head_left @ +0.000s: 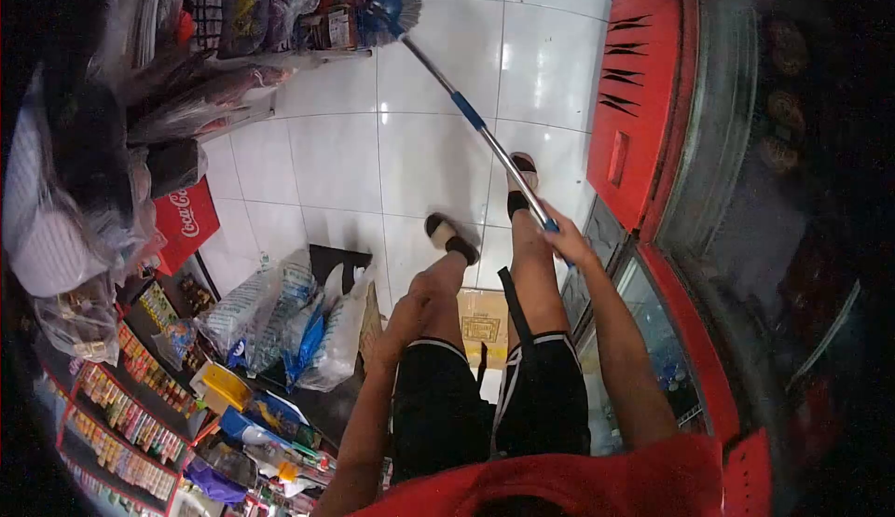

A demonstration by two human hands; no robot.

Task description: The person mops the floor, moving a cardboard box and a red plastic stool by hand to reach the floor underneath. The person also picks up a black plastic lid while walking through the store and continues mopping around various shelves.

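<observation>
My right hand (569, 240) is wrapped round the lower end of a mop (491, 137), by the blue grip of its metal pole. The pole slants up and left across the view. At its far end, the round blue head with grey strands (410, 4) is over the tiles beside the goods rack. My left hand (407, 319) lies on my left knee, holding nothing, with its fingers partly hidden in shadow.
White tiles (438, 158) cover the floor. A red cabinet (639, 88) stands along the right. Plastic-wrapped goods (210, 102) hang at the upper left, above a Coca-Cola panel (186, 223). Filled plastic bags (270, 307) and packed shelves (130, 396) line the left; a cardboard box (483, 317) sits between my legs.
</observation>
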